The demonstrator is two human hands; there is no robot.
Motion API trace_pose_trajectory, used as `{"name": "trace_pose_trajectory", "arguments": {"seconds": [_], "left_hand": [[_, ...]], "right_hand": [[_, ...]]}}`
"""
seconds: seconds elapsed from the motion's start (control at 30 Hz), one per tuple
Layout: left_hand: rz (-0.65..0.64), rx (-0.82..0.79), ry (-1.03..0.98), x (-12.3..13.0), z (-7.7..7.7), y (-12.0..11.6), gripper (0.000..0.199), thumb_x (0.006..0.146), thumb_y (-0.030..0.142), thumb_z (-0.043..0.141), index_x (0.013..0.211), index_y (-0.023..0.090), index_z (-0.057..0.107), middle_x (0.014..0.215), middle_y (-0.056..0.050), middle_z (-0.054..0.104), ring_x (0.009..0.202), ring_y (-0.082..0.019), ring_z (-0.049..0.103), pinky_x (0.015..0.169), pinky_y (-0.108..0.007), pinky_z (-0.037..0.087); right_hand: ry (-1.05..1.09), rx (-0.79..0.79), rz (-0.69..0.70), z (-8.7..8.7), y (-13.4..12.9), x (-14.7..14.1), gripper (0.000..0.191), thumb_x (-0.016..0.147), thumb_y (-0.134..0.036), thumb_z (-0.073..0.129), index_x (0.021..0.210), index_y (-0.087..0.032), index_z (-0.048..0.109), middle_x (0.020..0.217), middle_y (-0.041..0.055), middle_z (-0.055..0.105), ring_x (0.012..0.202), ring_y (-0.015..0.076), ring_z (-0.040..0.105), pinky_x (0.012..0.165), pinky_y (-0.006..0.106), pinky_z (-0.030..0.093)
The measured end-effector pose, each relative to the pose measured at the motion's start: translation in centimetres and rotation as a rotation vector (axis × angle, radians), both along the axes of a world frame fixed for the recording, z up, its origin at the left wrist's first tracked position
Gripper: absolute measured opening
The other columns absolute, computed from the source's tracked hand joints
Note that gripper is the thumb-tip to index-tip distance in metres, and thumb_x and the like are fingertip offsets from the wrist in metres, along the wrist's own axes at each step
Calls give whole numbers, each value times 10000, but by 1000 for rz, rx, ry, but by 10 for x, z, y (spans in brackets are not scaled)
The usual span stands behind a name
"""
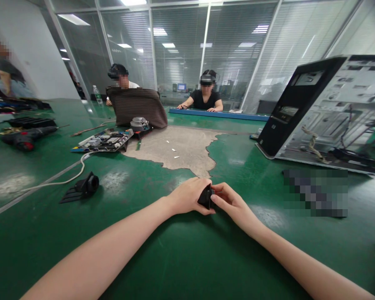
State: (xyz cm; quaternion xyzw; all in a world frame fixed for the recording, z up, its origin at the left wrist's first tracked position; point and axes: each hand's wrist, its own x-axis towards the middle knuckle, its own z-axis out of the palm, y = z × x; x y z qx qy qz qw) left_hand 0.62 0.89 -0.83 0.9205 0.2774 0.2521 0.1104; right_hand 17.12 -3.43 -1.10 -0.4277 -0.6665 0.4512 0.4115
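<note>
- The left hand [186, 196] is wrapping its fingers around a small black part [204, 199], gripping it between thumb and fingers; too hard a squeeze could be risking a crack.
- The right hand [233, 202] is bringing thumb and forefinger together on that part's right edge, seemingly pinching it; hands pulling unevenly could be making it slip. How firmly they are pressing, I cannot tell.
- The part is sitting between both hands, low over the green surface [162, 254], near the tip of a ragged brown patch [187, 143]; any small piece coming loose could be skidding away.
- White scraps [176, 157] are lying on that patch, where a dropped fragment could be getting mixed up among them.
- Left of the hands, a black housing [84, 187] is resting near a pale cable [83, 166]; a sweeping forearm could be knocking it or snagging the cable.
- Farther right, an open computer case [303, 100] is standing well apart, its loose wires [312, 141] posing a snag only for a wide reach.
</note>
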Motion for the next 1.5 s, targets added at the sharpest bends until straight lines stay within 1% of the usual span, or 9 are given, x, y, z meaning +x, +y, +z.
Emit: {"name": "trace_pose_trajectory", "arguments": {"seconds": [0.2,0.4,0.57,0.7,0.83,1.07,1.23,1.43,1.5], "left_hand": [[-14,46,32,-1,2,-1,494,611,482,621,946,172,433,867,-61,538,816,-229,510,705,-319,393],[-19,49,15,-1,1,-1,510,596,476,637,943,169,425,872,-56,535,811,-217,506,706,-310,398],[2,25,9,0,0,-1,503,596,481,637,931,171,425,871,-53,536,799,-216,511,700,-313,406],[13,-16,-6,-1,-1,0,535,594,459,648,979,167,419,916,-66,538,820,-222,518,718,-325,409],[10,-27,-13,-1,-3,1,555,599,457,645,1007,164,410,926,-69,539,830,-224,520,719,-325,409],[15,35,0,1,-3,1,528,594,489,635,955,167,423,856,-48,532,768,-207,515,672,-301,403],[17,39,1,0,-3,1,515,593,513,626,920,168,427,841,-48,528,763,-208,511,653,-296,402],[3,16,-7,-1,-4,1,556,588,436,657,1002,164,402,914,-61,537,819,-218,513,704,-313,410],[-1,15,-12,-1,-5,1,567,592,427,656,1020,163,394,929,-64,537,833,-219,513,722,-317,410]], "right_hand": [[84,-76,91,6,-2,4,211,735,-338,576,851,-220,445,871,6,561,872,166,556,779,330,449],[67,-62,75,5,-2,4,201,731,-316,583,846,-216,452,834,-2,557,832,157,560,753,319,445],[62,-42,78,0,-1,5,186,756,-298,553,887,-221,445,871,7,562,829,153,563,736,310,453],[46,1,86,-2,-5,5,221,755,-243,562,932,-231,431,932,15,543,885,155,555,760,309,456],[93,-48,110,2,-8,3,236,742,-262,579,905,-232,412,918,7,544,846,144,570,728,301,474],[86,-37,47,2,-4,2,160,779,-335,519,853,-222,432,858,-3,543,769,128,564,693,287,473],[38,-53,15,3,-3,3,194,777,-315,518,917,-210,435,927,25,524,863,152,544,768,317,454],[96,-62,133,4,-6,5,234,745,-252,574,893,-227,394,893,0,537,813,130,562,745,306,465],[108,-50,137,3,-7,5,238,745,-245,576,891,-231,389,902,-3,536,806,122,563,750,300,462]]}}
